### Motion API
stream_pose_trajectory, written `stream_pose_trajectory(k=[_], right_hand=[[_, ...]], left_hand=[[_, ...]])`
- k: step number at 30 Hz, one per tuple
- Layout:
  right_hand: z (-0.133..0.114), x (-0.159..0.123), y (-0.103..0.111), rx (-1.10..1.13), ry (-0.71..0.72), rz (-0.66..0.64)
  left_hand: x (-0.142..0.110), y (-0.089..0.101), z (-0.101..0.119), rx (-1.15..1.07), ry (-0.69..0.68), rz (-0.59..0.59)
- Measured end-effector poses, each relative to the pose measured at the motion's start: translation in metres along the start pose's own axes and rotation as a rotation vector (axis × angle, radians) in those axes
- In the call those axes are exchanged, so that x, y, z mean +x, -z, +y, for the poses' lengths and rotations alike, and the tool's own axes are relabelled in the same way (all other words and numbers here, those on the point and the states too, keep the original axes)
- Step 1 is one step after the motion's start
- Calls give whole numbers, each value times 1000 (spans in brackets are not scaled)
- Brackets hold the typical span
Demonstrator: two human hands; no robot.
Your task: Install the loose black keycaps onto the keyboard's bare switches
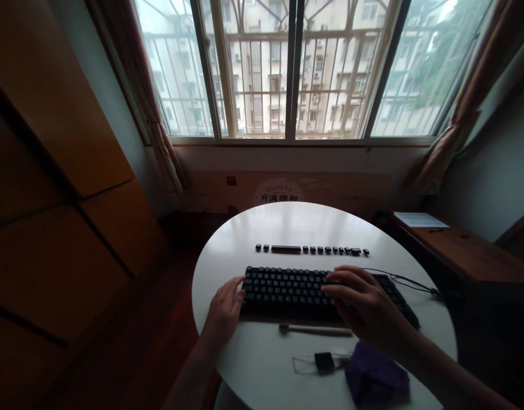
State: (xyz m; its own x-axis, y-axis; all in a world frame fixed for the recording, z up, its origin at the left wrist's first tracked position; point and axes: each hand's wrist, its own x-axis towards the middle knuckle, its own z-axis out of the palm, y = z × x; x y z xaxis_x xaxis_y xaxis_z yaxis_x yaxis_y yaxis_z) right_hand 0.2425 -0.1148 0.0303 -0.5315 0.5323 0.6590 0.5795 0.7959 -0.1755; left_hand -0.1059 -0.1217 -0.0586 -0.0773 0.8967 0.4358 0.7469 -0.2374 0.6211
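Observation:
A black keyboard (287,285) lies on a white round table (227,239). Its lowest strip shows no keycaps. My left hand (225,304) grips the keyboard's left end, thumb and fingers against the edge. Over the right-middle part of the keys is my right hand (358,293), with thumb and index finger bent towards each other at a key; what sits between the fingertips is too small to make out. Behind the keyboard, several loose keycaps (320,250) stand in a row with a long space bar (286,249).
In front of the keyboard lies a brush (317,330) with a dark head. Nearer are a wire keycap puller (324,363) with a black square body and a purple cloth (375,376). A black cable (409,282) runs off right. A wooden desk (466,247) stands beyond.

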Motion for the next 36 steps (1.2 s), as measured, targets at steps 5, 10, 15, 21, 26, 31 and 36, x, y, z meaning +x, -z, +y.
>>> stream_pose_trajectory(k=[5, 10, 15, 21, 26, 31, 36], right_hand=[[8, 103, -53, 49, -13, -253], [25, 178, -132, -80, -157, -510], [32, 205, -185, -91, -238, -581], [38, 208, -209, -86, -241, -590], [30, 205, -202, -28, -178, -520], [8, 177, -161, 79, -154, -404], [-30, 125, -113, 349, -123, -403]], left_hand=[[-1, -2, -9, 32, -37, -4], [0, -1, -13, 25, 10, 19], [-1, -2, -14, 15, 10, 26], [-1, 0, -10, -64, 79, 95], [0, 2, -2, -100, 117, 89], [-2, 8, 4, -212, 178, 94], [-8, 10, 4, -402, 313, 139]])
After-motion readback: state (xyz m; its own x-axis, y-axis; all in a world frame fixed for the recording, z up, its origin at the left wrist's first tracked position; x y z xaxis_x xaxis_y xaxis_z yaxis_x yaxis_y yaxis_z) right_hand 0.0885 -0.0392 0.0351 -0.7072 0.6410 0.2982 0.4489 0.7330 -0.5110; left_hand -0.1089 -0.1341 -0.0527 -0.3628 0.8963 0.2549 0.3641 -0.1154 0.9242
